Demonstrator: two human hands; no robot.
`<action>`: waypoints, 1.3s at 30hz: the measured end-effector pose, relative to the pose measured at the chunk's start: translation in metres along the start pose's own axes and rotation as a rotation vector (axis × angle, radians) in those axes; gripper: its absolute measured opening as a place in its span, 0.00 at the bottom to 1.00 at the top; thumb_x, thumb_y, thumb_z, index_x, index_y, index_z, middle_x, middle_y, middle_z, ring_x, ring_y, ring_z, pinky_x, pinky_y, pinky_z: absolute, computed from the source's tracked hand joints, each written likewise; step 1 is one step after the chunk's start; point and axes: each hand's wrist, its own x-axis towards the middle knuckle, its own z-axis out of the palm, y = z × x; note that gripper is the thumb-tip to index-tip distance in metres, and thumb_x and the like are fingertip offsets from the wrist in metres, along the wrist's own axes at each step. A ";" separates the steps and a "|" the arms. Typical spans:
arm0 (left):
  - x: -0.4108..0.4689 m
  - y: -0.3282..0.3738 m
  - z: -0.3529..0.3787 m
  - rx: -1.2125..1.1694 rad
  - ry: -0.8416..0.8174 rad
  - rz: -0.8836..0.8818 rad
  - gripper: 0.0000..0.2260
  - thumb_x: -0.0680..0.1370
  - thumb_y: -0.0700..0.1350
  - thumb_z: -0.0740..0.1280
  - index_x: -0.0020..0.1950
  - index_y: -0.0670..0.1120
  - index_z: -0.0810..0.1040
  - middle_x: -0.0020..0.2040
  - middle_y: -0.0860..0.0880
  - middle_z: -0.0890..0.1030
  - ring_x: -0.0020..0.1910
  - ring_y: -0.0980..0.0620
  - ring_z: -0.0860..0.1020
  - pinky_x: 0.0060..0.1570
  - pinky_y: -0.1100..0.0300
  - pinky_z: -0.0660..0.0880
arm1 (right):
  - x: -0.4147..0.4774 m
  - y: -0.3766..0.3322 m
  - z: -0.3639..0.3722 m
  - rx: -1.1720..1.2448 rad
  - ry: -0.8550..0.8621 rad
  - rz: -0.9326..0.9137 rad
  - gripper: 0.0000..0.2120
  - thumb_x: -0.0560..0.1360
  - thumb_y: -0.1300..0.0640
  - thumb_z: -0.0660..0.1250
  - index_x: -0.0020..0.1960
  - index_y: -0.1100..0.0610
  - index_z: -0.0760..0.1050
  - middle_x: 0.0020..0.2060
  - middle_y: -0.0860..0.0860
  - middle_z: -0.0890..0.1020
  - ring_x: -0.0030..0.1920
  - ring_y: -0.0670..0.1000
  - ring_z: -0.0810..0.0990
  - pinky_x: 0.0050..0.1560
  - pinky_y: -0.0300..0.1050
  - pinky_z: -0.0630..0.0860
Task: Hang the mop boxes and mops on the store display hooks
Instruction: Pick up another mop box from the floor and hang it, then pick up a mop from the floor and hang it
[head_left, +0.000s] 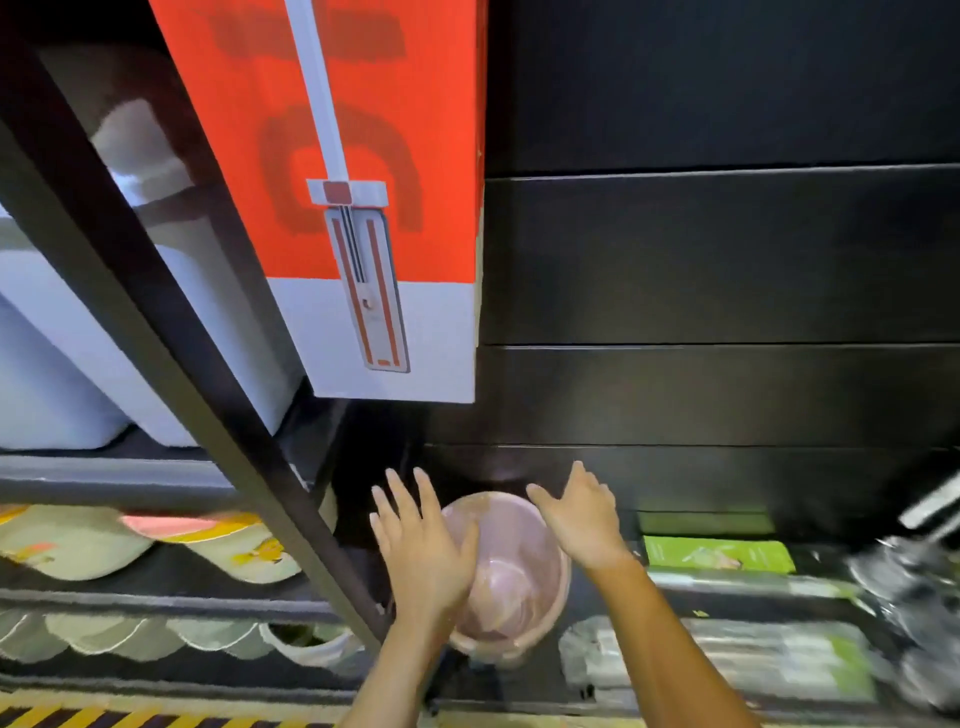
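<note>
place: shop | evidence: boxed mop (363, 208) on black slat wall (727, 260); stocked shelves (104, 483)

Low in the middle of the frame I see a pink plastic basin (511, 571), its inside facing me. Just right of it lies a green-labelled pack (719, 553), with clear-wrapped packs (727, 660) below. A black slatted wall (727, 260) fills the right. A dark post (156, 338) slants across the left, white bulky packages (52, 374) behind it, and a yellow-and-black strip (78, 717) runs along the bottom left.
</note>
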 end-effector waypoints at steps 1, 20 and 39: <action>-0.005 0.000 0.004 0.041 -0.104 -0.009 0.37 0.77 0.61 0.53 0.80 0.45 0.45 0.80 0.39 0.45 0.78 0.38 0.42 0.76 0.42 0.44 | -0.008 0.015 0.003 -0.078 0.024 0.025 0.41 0.78 0.39 0.61 0.79 0.63 0.50 0.76 0.60 0.61 0.77 0.63 0.56 0.76 0.55 0.54; -0.183 0.035 0.120 0.564 -0.751 0.831 0.38 0.77 0.69 0.45 0.80 0.47 0.46 0.80 0.42 0.53 0.78 0.40 0.53 0.76 0.44 0.52 | -0.276 0.273 0.019 -0.171 0.057 0.706 0.43 0.77 0.34 0.58 0.80 0.57 0.48 0.77 0.58 0.60 0.75 0.60 0.60 0.72 0.53 0.62; -0.497 0.265 0.209 0.593 -0.860 1.333 0.39 0.78 0.69 0.51 0.80 0.47 0.46 0.80 0.41 0.50 0.79 0.40 0.49 0.76 0.43 0.49 | -0.523 0.520 -0.085 0.314 0.430 1.199 0.42 0.76 0.33 0.59 0.78 0.60 0.52 0.74 0.60 0.65 0.72 0.62 0.64 0.70 0.55 0.66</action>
